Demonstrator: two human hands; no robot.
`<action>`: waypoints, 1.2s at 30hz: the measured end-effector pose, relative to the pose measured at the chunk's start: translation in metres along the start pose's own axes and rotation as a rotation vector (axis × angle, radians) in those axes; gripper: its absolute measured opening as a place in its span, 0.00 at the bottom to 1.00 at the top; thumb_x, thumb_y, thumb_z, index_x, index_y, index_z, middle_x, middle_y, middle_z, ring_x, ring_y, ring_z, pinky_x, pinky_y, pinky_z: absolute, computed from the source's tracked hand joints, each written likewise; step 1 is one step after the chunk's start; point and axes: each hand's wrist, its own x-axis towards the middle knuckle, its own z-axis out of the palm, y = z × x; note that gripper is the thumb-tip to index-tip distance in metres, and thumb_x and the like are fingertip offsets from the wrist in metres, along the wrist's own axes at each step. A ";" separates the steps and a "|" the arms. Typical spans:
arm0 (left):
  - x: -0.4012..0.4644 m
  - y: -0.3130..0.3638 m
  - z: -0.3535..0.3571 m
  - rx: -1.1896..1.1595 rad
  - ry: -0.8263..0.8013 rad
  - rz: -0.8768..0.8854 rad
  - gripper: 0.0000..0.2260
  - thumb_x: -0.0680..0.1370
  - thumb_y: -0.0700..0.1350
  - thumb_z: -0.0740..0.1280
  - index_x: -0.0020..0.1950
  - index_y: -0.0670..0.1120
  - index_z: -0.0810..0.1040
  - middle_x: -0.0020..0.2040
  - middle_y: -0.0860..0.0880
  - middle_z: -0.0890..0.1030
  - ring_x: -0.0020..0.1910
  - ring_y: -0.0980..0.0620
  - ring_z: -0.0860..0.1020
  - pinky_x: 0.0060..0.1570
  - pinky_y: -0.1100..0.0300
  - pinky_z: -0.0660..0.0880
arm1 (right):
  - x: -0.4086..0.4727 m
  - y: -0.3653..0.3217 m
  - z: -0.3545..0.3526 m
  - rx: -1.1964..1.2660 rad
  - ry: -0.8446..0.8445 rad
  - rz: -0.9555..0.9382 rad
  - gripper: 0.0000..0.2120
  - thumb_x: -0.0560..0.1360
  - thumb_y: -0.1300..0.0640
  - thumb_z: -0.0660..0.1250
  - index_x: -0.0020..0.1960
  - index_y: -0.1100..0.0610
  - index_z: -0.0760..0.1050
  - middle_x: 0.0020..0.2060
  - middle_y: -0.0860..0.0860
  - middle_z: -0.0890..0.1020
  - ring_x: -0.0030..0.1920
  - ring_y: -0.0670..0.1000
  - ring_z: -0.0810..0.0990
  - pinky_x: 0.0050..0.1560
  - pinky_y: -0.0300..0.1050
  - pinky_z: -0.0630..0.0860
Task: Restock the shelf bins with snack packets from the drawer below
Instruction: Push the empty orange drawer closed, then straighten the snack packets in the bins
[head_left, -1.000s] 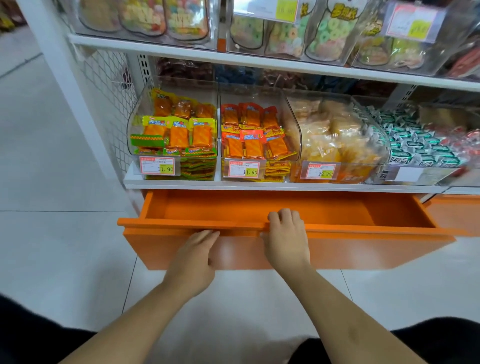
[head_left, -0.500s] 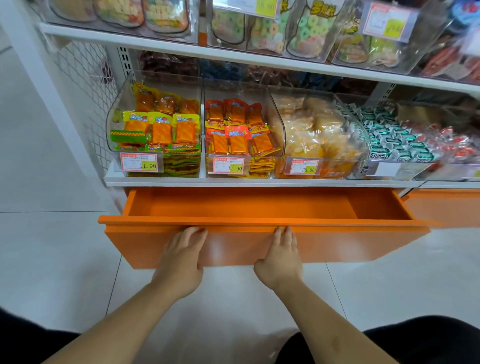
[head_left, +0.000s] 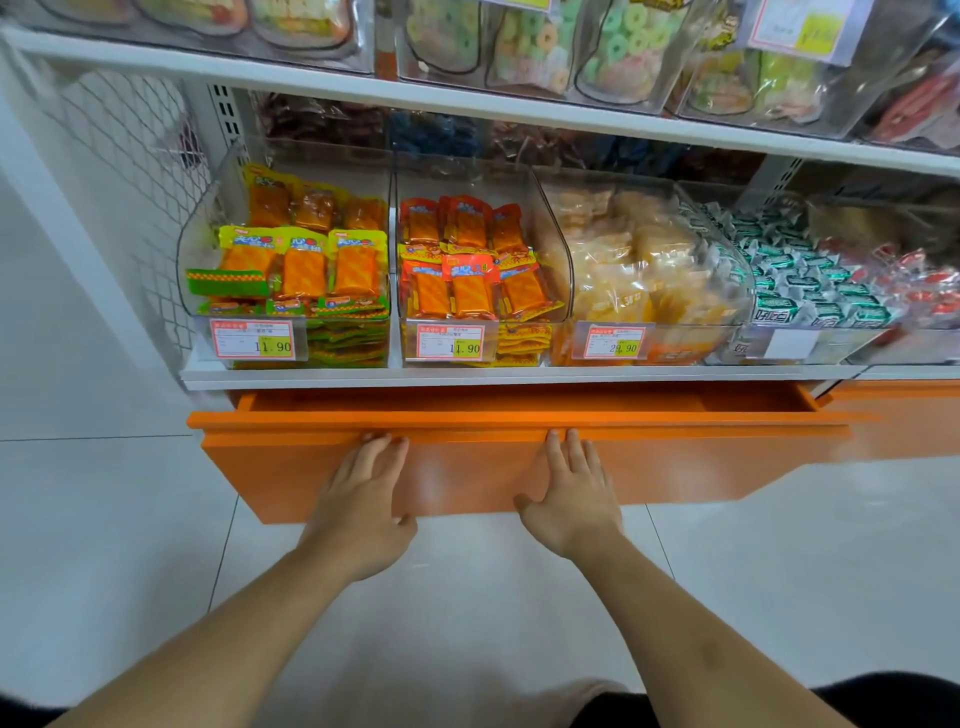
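Observation:
An orange drawer (head_left: 701, 462) under the bottom shelf stands only a little way out; a narrow strip of its inside shows and no packets are visible in it. My left hand (head_left: 363, 499) and my right hand (head_left: 571, 493) both lie flat, fingers straight, against the drawer's front panel just below its top lip. Above sit clear shelf bins: one with yellow-green packets (head_left: 301, 270), one with red-orange packets (head_left: 467, 270), one with pale yellow packets (head_left: 639, 270) and one with green-and-white sweets (head_left: 800, 291).
A white shelf edge (head_left: 467, 376) runs just above the drawer. An upper shelf (head_left: 467, 98) carries bins of ring sweets. White wire mesh (head_left: 140, 182) closes the shelf's left side. Pale floor tiles (head_left: 104, 519) surround me. A second orange drawer front (head_left: 904, 415) is at right.
The drawer has slid inward and now shows far less of its inside. My right hand came off the top lip and went flat on the front panel; both hands press forward.

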 end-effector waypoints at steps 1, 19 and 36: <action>0.003 0.000 0.000 -0.003 -0.003 -0.003 0.41 0.79 0.60 0.65 0.85 0.55 0.44 0.84 0.55 0.45 0.83 0.49 0.45 0.80 0.49 0.56 | 0.003 -0.001 0.000 -0.002 0.003 -0.001 0.48 0.78 0.33 0.61 0.85 0.48 0.36 0.84 0.50 0.38 0.84 0.55 0.37 0.83 0.56 0.46; 0.056 -0.007 -0.004 0.002 0.011 -0.015 0.43 0.78 0.65 0.64 0.85 0.56 0.43 0.84 0.55 0.43 0.83 0.50 0.41 0.81 0.47 0.53 | 0.061 -0.008 -0.009 0.061 -0.004 -0.009 0.47 0.77 0.27 0.56 0.85 0.47 0.38 0.84 0.49 0.37 0.84 0.54 0.41 0.83 0.57 0.46; 0.042 0.000 -0.039 -0.113 -0.179 -0.047 0.43 0.77 0.65 0.65 0.85 0.58 0.45 0.85 0.58 0.45 0.83 0.50 0.54 0.79 0.50 0.61 | 0.054 -0.006 -0.049 0.281 -0.244 0.026 0.43 0.79 0.35 0.63 0.85 0.42 0.43 0.83 0.42 0.39 0.84 0.57 0.44 0.82 0.63 0.51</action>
